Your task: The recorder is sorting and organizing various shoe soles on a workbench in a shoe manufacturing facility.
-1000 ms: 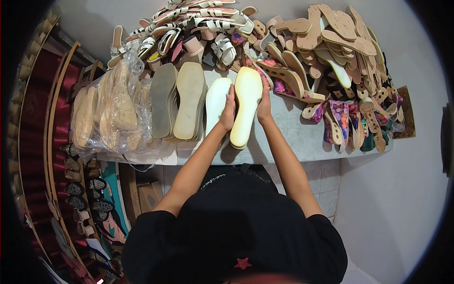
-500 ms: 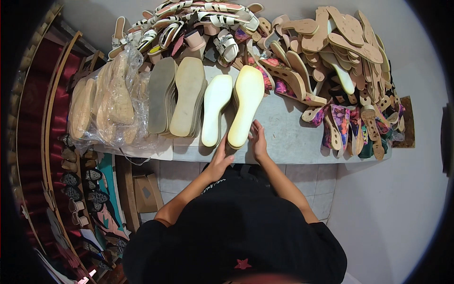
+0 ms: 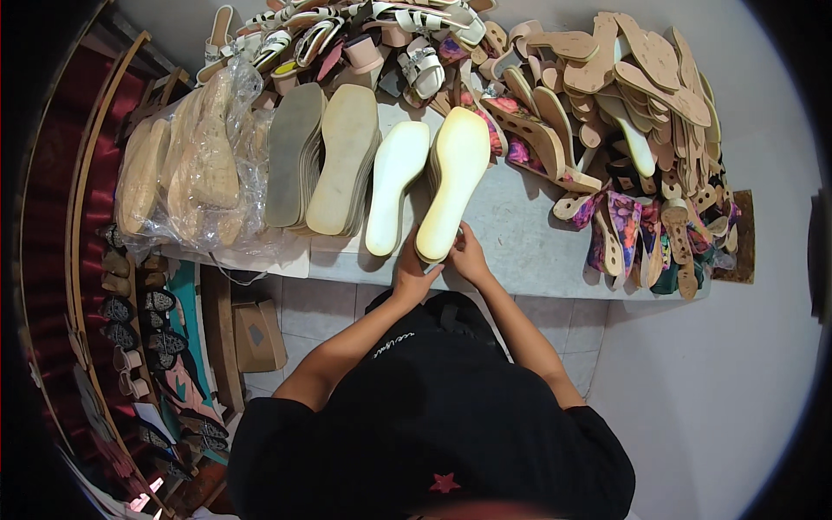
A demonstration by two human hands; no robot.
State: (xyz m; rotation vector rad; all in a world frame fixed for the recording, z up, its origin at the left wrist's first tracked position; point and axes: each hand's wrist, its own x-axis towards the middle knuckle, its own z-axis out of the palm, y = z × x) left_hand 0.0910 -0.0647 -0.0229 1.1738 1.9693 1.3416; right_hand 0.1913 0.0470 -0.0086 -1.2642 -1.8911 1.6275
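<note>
A stack of pale cream shoe soles, heel end toward me, lies at the near edge of the grey table. Around its heel end, my left hand presses on the left side, thumb at the front and other fingers partly hidden by the stack. From the other side my right hand closes on the same heel end, fingers curled against it. Just left is a stack of white soles. Beyond that are two stacks of wider soles, one beige and one dark grey.
Cork-coloured wedge heels in a clear plastic bag lie at the left. White strappy sandals pile up at the back. Tan insoles and floral wedges heap on the right. A shoe rack and cardboard box stand lower left.
My right hand has moved left, from beside the cream stack to its heel end. The left hand stays at the stack. The whole view has shifted slightly.
</note>
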